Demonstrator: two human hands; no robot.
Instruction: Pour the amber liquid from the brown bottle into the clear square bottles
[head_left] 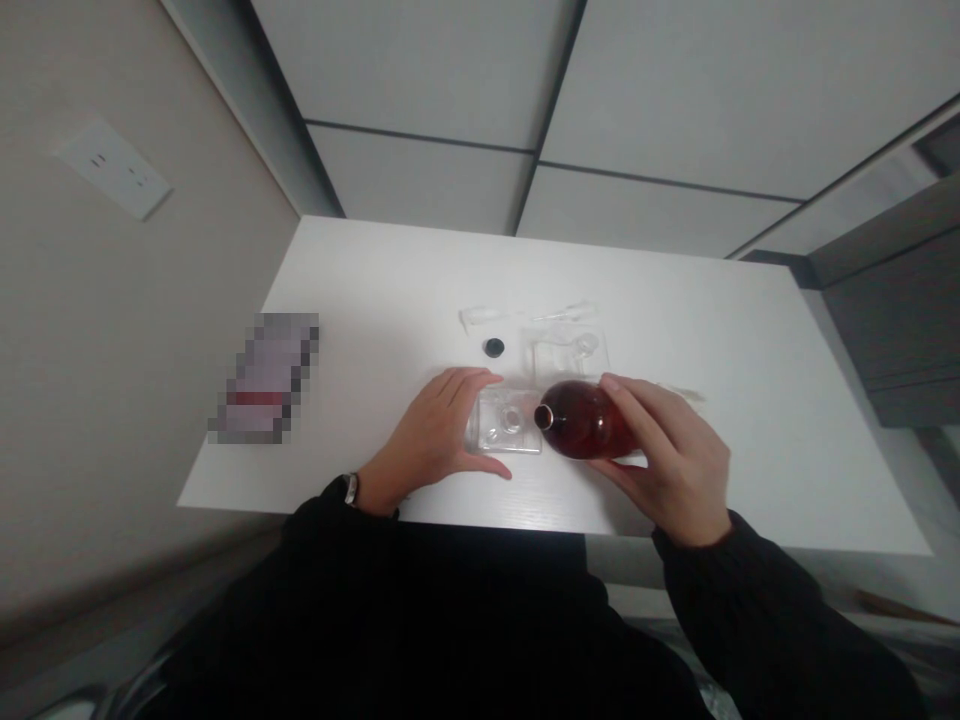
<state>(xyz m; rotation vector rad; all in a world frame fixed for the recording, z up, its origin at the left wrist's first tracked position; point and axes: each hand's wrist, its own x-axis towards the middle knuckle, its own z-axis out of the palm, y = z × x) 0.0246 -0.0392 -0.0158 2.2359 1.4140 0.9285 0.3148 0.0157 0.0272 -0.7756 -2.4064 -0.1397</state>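
Note:
My right hand [667, 450] wraps around a dark red-brown glass bottle [581, 420], which lies on its side with its open neck pointing left. The bottle's neck nearly meets a transparent square piece [504, 422] with a round raised centre. My left hand [433, 435] grips that piece from the left, fingers along its far edge and thumb along its near edge. Beyond them sit a small black round cap [493, 347] and transparent moulded packaging [566, 345].
Everything rests on a white table [360, 280], which is bounded by a beige wall on the left. A pixelated, blurred object [264, 378] lies near the table's left edge. A wall socket plate [112, 168] is above it, and dark grey cabinets [892, 300] stand to the right.

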